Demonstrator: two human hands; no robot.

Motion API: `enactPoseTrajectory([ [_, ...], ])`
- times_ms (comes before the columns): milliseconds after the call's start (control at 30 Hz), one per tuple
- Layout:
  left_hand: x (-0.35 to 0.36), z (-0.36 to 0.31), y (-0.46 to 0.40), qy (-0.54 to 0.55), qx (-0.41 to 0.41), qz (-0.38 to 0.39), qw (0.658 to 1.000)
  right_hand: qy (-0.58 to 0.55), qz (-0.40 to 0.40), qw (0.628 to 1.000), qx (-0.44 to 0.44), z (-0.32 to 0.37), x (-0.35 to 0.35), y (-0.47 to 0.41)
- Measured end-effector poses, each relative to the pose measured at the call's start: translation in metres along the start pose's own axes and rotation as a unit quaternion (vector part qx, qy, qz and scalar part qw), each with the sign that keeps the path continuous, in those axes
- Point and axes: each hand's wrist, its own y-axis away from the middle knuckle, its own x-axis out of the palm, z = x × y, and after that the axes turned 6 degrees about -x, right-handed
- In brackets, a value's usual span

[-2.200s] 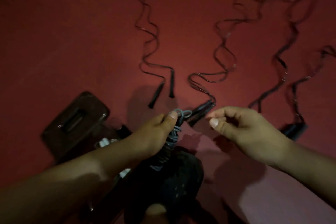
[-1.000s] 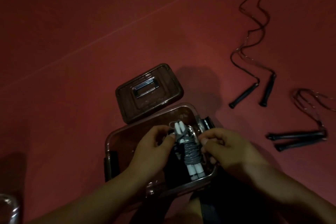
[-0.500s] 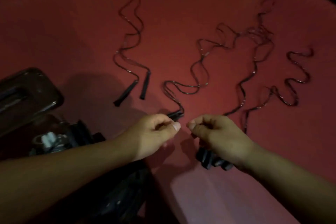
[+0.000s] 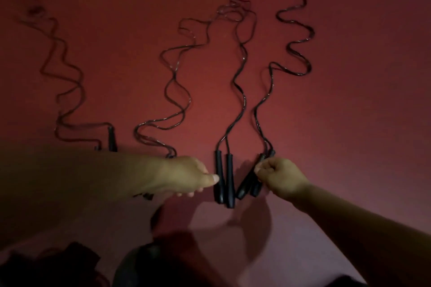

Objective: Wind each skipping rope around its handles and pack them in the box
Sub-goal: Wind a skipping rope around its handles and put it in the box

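The brown plastic box with the wound grey rope, seen a second ago, is out of view. The left hand (image 4: 186,176) has moved left of the middle pair of black handles (image 4: 224,179), thumb beside them; the right hand (image 4: 281,178) now pinches the pair to their right (image 4: 250,182).

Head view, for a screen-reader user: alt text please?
Two hands reach toward black skipping ropes laid on a red floor: the right hand curled at one handle pair, the left hand beside another.
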Motion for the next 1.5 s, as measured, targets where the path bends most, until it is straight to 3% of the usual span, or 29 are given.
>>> enactPoseTrajectory([
  [100, 0.005, -0.035, -0.025, -0.054, -0.002, -0.006, 0.999, -0.064, -0.046, 0.996, 0.038, -0.022, -0.001, 0.000],
  [233, 0.038, -0.064, -0.068, 0.060, 0.027, -0.053, 0.996, -0.165, -0.117, 0.975, 0.093, -0.046, 0.006, 0.000],
  [400, 0.083, -0.075, -0.088, 0.134, -0.002, -0.041, 0.990, -0.365, -0.057, 0.918, 0.142, -0.045, 0.013, -0.001],
  [667, 0.087, -0.079, -0.098, 0.218, 0.003, -0.063, 0.974, -0.414, 0.033, 0.901, 0.125, -0.036, 0.012, 0.011],
  [800, 0.084, -0.082, -0.088, 0.259, 0.019, -0.036, 0.965, -0.442, 0.014, 0.889, 0.123, -0.039, 0.008, 0.027],
  [900, 0.080, -0.074, -0.068, 0.284, 0.046, 0.030, 0.957, -0.476, -0.060, 0.866, 0.143, -0.040, 0.004, 0.036],
  [967, 0.076, -0.064, -0.048, 0.259, 0.061, 0.063, 0.962, -0.447, -0.137, 0.877, 0.112, -0.037, -0.002, 0.043],
  [1033, 0.072, -0.052, -0.025, 0.224, 0.086, 0.102, 0.965, -0.395, -0.177, 0.901, 0.024, -0.034, -0.009, 0.049],
  [1133, 0.067, -0.033, 0.011, 0.179, 0.112, 0.163, 0.964, -0.230, -0.172, 0.951, -0.115, -0.027, -0.009, 0.061],
  [1200, 0.067, -0.020, 0.025, 0.185, 0.130, 0.165, 0.960, -0.137, -0.131, 0.971, -0.148, -0.022, 0.001, 0.074],
  [1300, 0.070, -0.007, 0.029, 0.243, 0.123, 0.119, 0.955, -0.086, -0.097, 0.982, -0.140, -0.019, 0.019, 0.094],
  [1500, 0.080, 0.019, 0.035, 0.144, 0.149, 0.039, 0.977, -0.253, 0.000, 0.967, -0.034, -0.007, 0.032, 0.131],
])
